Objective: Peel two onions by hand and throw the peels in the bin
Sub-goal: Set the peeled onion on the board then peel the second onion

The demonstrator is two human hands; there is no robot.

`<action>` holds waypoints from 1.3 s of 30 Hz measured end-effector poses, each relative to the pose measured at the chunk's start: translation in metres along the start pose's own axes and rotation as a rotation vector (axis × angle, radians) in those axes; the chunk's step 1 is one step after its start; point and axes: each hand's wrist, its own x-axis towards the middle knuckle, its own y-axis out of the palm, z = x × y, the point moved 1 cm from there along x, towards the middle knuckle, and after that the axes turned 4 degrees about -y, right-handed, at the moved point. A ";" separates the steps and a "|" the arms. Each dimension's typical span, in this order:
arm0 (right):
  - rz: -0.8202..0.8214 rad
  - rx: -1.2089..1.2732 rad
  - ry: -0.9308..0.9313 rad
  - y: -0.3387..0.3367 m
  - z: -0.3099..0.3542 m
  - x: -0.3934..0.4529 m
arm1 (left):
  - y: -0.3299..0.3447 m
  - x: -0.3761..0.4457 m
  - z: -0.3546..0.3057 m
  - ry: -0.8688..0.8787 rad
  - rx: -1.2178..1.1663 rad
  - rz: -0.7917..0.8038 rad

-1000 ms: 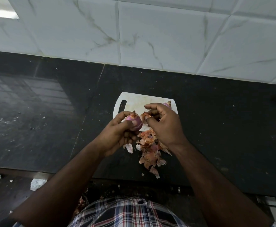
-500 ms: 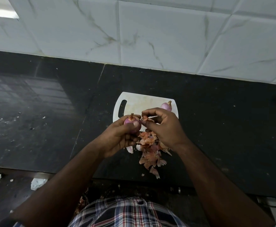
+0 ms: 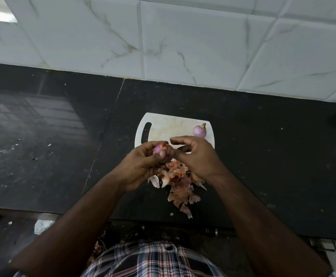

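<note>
Peel heap: a loose pile of dry orange-brown onion skins [image 3: 180, 181] lies on the black stone counter [image 3: 272, 166], near its front edge and just under both hands; none is binned, and no bin is in view.
Left hand: the left hand [image 3: 141, 166] clasps a small purple half-skinned onion [image 3: 159, 149], fingers curled round it, a ragged flap of skin at its top.
Right hand: the right hand [image 3: 195, 156] has its thumb against the onion, forefinger arched over; whether it pinches skin I cannot tell.
Change: a second ago the right hand covered the far onion; it has since dropped toward the body, and the held onion has turned to show more bare purple. Peeling of this one looks close to done.
Board: the white plastic chopping board with a handle slot [image 3: 169, 126] sits beyond the hands, a second small purple peeled onion [image 3: 199, 130] near its right edge.
Room: bare counter spreads left and right; the white marbled tile wall [image 3: 183, 47] closes the back.
</note>
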 end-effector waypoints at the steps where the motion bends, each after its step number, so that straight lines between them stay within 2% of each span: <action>1: 0.010 0.003 -0.010 0.001 0.002 0.000 | 0.001 0.000 0.000 0.004 0.010 0.014; 9: -0.072 0.003 -0.065 0.007 -0.010 0.003 | 0.002 0.004 -0.001 0.034 0.008 0.030; 17: -0.052 0.142 0.002 0.005 -0.010 0.005 | 0.003 0.004 -0.002 0.044 -0.005 -0.013; 23: -0.182 0.098 -0.028 0.014 -0.007 0.001 | 0.004 0.006 -0.002 0.075 0.002 -0.091; 33: -0.230 -0.060 0.032 0.008 -0.012 0.005 | -0.002 0.000 -0.005 0.046 -0.082 -0.027; 39: -0.026 -0.176 0.072 -0.004 -0.023 -0.001 | -0.002 -0.004 -0.008 0.007 -0.126 0.003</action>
